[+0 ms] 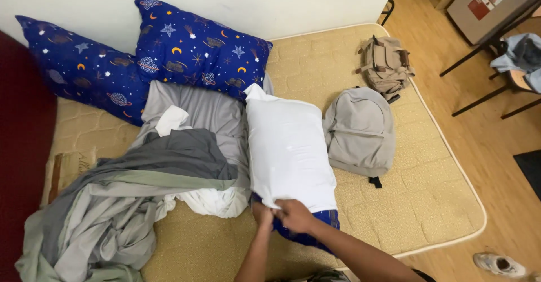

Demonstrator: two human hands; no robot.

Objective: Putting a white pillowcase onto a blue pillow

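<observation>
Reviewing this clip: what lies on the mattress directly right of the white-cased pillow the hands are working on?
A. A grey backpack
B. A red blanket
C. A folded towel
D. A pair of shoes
A: a grey backpack lies flat on the mattress right beside the white-cased pillow, whose lower edge the left hand and right hand grip; a tan bag lies farther back.

A bare mattress (428,203) lies on wooden floor (496,141) (white wall (253,0) behind).
</observation>
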